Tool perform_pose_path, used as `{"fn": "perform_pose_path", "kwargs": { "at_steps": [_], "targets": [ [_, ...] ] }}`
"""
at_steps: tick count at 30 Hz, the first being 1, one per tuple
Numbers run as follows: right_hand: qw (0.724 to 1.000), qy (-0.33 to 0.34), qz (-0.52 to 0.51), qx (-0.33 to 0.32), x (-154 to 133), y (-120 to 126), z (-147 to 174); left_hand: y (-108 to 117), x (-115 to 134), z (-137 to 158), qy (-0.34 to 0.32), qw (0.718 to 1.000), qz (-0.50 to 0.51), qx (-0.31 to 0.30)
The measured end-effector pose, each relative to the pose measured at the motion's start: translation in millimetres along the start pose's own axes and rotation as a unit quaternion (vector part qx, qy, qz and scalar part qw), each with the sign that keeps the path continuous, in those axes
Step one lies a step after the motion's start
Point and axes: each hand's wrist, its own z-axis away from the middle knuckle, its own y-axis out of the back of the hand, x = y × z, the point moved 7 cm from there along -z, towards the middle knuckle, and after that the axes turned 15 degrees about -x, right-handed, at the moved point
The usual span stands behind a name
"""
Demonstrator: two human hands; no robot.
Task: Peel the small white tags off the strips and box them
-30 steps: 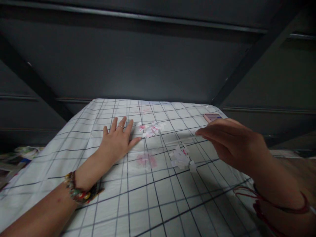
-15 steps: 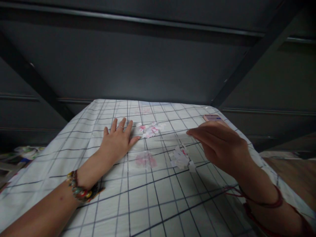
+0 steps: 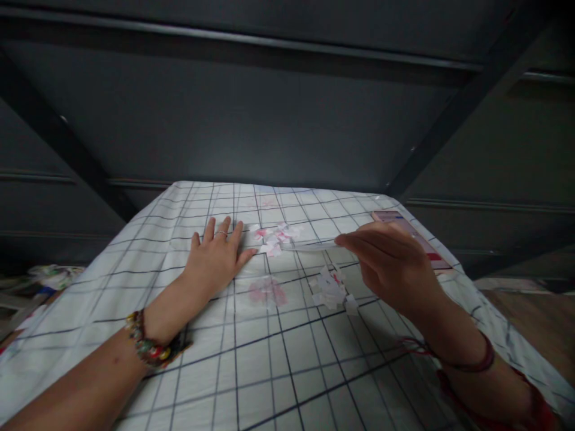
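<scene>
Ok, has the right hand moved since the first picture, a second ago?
Yes, to the left. Against the gridded cloth, the right hand has come closer to the far pile of paper scraps, uncovering more of the phone.

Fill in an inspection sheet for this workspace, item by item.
Surface: white cloth with dark grid lines.
Job's things: far scrap pile and near scrap pile, both white with pink marks; pinkish patch left of the near pile; thin pale strip, kind unclear.
Clutter: phone, partly behind the right hand.
Hands: left hand spread palm down beside the far pile; right hand pinching the strip.
Cables: nothing seen.
Surroundings: dark panel behind; brown floor at right.
</scene>
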Motion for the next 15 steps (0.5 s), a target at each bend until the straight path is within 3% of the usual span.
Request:
{"fn": "perform_pose_path", "kwargs": {
  "at_steps": [15],
  "targets": [
    [0.999, 0.011, -0.035, 0.006, -0.4, 7.7, 1.0, 1.0, -0.3, -0.1, 0.001, 1.000, 0.004, 0.001]
  ]
}}
